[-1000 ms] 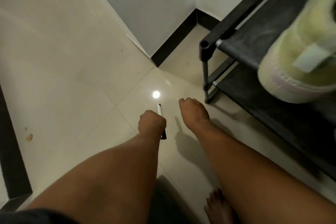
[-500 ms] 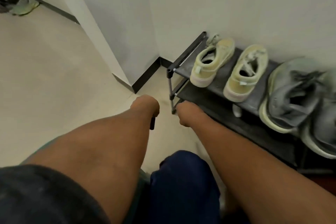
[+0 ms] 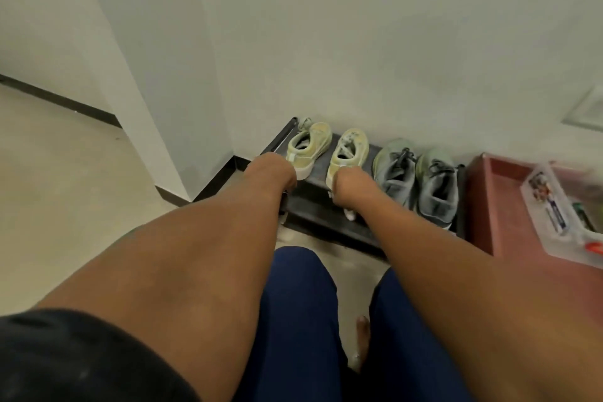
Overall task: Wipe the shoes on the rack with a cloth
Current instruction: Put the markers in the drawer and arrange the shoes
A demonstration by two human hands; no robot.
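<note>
Both hands reach forward toward the shoe rack [image 3: 313, 202] with their backs to the camera. Left hand [image 3: 272, 171] is curled into a fist around a dark pen-like object [image 3: 285, 202] whose lower end pokes out below the knuckles; it sits at the rack's left front corner, overlapping the heel of the left yellow shoe [image 3: 308, 148]. Right hand [image 3: 350, 184] has its fingers curled under, just in front of the heel of the right yellow shoe [image 3: 347, 153]; whether it grips anything cannot be told, though a small pale bit shows beneath it.

Four shoes stand on the rack's top shelf against the wall, long axes running front to back, toes to the wall and heels to the person. The yellow pair takes the left half, the grey pair [image 3: 416, 179] the right half up to the right edge. Just right of the rack stands a red bin [image 3: 489, 206] holding a clear plastic container [image 3: 554, 206].
</note>
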